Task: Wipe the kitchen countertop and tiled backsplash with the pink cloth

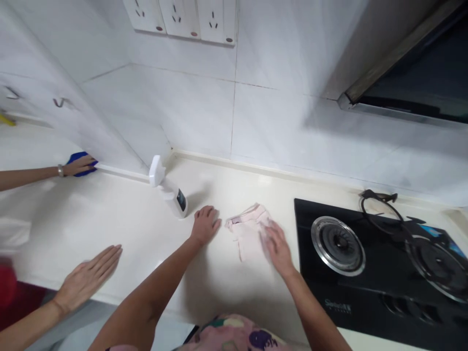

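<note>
A pale pink cloth (pixel 250 239) lies partly bunched on the cream counter (pixel 226 292). My right hand (pixel 280 246) is on the cloth's right side, its fingers bent over the edge and slightly blurred. My left hand (pixel 205 224) rests palm down on the counter to the left of the cloth, holding nothing, fingers loosely bent and a little apart. Just left of that hand a white spray bottle (pixel 179 200) with a dark label stands upright.
On the left, another person's hand (pixel 82 165) presses a blue cloth (pixel 78 157); their other hand (pixel 91 275) lies flat on the counter. A black gas stove (pixel 314 287) with a loose ring support (pixel 383 229) is at right, below a range hood (pixel 409 114). Sockets (pixel 179 17) line the tiled wall.
</note>
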Motion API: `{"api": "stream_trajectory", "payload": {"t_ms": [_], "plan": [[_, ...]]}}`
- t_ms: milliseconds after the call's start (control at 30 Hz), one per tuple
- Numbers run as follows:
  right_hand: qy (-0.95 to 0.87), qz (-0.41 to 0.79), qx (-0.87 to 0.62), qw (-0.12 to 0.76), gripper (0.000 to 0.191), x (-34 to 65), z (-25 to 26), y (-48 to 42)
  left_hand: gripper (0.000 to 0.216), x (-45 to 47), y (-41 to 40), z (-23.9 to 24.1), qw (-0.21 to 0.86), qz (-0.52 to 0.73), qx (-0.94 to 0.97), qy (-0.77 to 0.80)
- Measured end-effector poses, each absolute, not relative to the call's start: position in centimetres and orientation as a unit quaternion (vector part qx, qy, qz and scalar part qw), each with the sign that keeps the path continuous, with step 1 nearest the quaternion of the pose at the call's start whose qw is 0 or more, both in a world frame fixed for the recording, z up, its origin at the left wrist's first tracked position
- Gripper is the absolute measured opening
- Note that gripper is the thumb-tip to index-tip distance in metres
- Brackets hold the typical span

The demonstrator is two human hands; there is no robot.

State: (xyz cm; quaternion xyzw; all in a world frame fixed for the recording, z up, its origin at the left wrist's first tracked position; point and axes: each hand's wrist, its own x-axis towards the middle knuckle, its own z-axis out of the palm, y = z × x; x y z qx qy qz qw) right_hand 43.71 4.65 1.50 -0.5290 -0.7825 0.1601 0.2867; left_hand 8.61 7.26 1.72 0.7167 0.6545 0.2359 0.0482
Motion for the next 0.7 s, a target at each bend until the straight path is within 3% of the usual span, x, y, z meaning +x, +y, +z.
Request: {"api": "stream_trajectory", "payload": {"t_ms": [100, 267, 400, 500, 700], "plan": [[-0.749, 0.073, -0.591, 0.291, 0.046, 50.0, -0.4, 4.0, 0.028, 9.0, 7.0, 2.1, 0.040, 0.258, 0.704, 0.660], [-0.759, -0.031, -0.624, 0.180, 0.049, 53.9, -3.5, 2.6, 0.032, 15.9, 6.5, 3.7, 0.072, 0.307, 0.760, 0.568], [-0.762, -0.063, -0.626, 0.156, 0.048, 53.3, -4.0, 2.4, 0.036, 24.1, 6.5, 3.7, 0.142, 0.208, 0.840, 0.481], [-0.765, -0.073, -0.620, 0.159, 0.048, 53.6, -4.3, 2.6, 0.052, 27.8, 7.3, 2.7, 0.146, 0.133, 0.857, 0.476], [-0.777, -0.076, -0.598, 0.180, 0.047, 54.9, -5.2, 2.5, 0.078, 26.7, 10.1, 2.0, 0.179, 0.074, 0.821, 0.537]]}}
